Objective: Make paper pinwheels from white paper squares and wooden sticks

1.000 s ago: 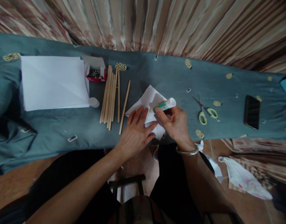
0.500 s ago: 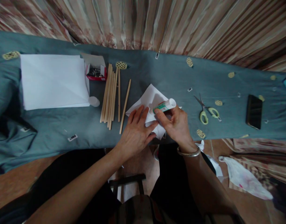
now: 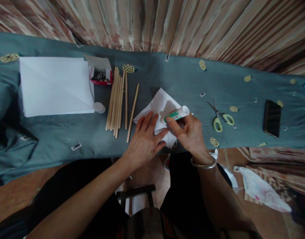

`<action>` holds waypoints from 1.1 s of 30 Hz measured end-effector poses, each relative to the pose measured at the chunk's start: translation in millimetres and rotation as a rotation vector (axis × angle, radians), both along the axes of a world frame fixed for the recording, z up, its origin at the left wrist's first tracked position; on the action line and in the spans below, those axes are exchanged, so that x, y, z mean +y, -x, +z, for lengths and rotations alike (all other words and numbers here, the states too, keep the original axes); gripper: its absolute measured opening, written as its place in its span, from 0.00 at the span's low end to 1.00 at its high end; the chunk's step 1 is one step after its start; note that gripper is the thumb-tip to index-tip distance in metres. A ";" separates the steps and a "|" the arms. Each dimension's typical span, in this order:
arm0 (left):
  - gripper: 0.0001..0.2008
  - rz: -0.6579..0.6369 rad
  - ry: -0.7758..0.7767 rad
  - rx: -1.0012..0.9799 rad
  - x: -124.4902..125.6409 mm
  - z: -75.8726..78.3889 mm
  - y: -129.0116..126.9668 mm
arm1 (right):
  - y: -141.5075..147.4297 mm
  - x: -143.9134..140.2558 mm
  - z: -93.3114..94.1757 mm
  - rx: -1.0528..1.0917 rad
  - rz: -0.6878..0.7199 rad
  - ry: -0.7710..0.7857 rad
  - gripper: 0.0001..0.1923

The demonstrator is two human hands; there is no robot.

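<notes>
The right hand (image 3: pixel 189 134) is closed around a glue stick (image 3: pixel 176 114), thumb and fingers gripping its green-labelled barrel, the white end pointing up and to the right, the lower end down on a folded paper (image 3: pixel 162 103). The left hand (image 3: pixel 145 141) lies flat and open on the same paper, fingers spread and pressing it to the counter (image 3: pixel 179 79); it holds nothing. The paper sits near the counter's front edge, about midway along, with a pointed corner toward the far side.

Just left of the paper lies one wooden stick (image 3: pixel 133 112) at a slant, and beside it a bundle of sticks (image 3: pixel 115 99) laid side by side. A small red box (image 3: pixel 100 75) with its lid open stands at the far end of the bundle, dark small pieces inside. Left of that rests a stack of white sheets (image 3: pixel 55 86), with a white cap (image 3: pixel 99 107) touching its near right corner.

To the right of the hands, well apart, lie scissors (image 3: pixel 220 118) with pale green handles, and further right a dark phone (image 3: pixel 272 118). A bangle (image 3: pixel 203 163) circles the right wrist. A striped curtain (image 3: pixel 192 26) hangs behind the counter
</notes>
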State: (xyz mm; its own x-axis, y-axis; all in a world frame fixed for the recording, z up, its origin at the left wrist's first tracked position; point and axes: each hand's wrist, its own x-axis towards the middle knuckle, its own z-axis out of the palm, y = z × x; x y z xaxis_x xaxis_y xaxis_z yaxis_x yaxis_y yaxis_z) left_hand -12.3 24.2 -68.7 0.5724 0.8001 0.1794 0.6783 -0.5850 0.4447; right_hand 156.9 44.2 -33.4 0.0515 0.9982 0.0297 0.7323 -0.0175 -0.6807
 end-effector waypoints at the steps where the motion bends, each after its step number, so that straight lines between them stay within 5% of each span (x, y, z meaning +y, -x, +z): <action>1: 0.22 -0.003 0.000 0.001 0.1 0.1 0.0 | -0.2 -0.4 0.3 0.001 -0.004 -0.004 0.16; 33: 0.22 0.000 0.013 -0.047 0.0 -3.0 0.4 | -10.2 3.4 -4.0 -0.025 -0.054 -0.039 0.19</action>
